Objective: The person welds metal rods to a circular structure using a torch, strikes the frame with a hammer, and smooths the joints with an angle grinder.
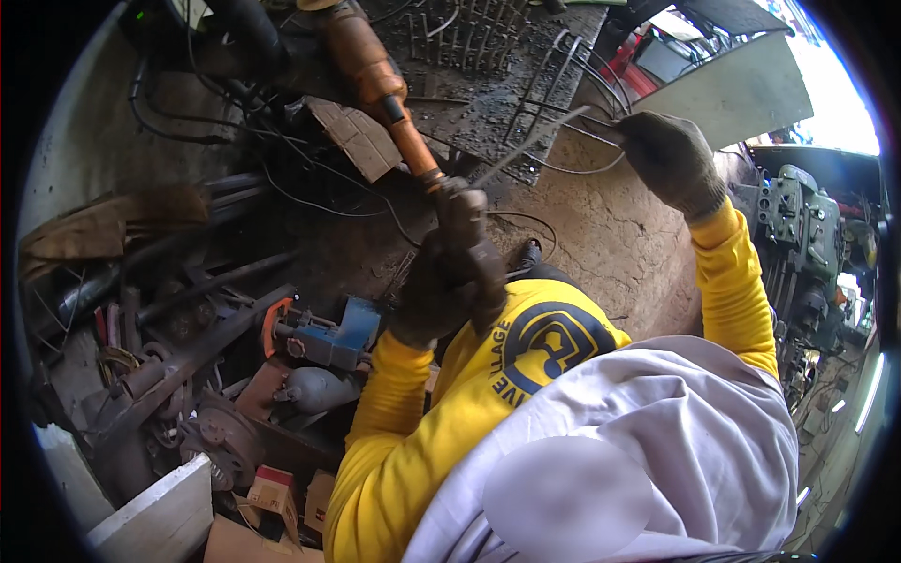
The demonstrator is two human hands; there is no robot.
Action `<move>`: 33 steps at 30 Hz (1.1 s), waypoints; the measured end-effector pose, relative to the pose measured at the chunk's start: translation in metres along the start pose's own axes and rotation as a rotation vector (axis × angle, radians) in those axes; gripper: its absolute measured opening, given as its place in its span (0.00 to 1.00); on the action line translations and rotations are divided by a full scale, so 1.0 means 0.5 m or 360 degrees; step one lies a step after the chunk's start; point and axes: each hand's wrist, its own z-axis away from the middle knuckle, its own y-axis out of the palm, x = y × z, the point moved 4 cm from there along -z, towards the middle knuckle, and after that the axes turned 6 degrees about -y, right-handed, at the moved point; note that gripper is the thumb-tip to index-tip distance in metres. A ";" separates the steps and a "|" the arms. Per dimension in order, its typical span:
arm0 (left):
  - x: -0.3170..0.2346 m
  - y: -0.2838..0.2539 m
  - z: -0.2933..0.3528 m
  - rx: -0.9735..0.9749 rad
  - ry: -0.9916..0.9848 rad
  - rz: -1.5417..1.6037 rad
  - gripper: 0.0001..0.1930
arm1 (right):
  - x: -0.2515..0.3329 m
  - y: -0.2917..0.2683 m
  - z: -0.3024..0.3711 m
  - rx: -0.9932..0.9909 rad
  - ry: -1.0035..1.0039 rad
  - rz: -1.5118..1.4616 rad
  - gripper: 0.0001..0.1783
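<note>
Your gloved left hand [450, 281] is gripping the orange electrode holder [413, 141] tight. Right hand [666, 159] is pinching a thin welding rod [530, 145] w/ fingers closed on it.

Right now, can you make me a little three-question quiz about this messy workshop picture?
1. True or false: both hands wear gloves.
2. Which hand holds the thin rod? A) left B) right
3. Fill in: the sleeves are ____.

Key:
1. True: left hand and right hand are gloved.
2. B; the left hand grips the orange tool.
3. Yellow.
</note>
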 end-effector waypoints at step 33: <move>0.026 -0.213 0.036 -0.1014 0.0333 -0.1000 0.52 | 0.004 -0.010 0.016 -0.0063 0.0061 -0.0048 0.07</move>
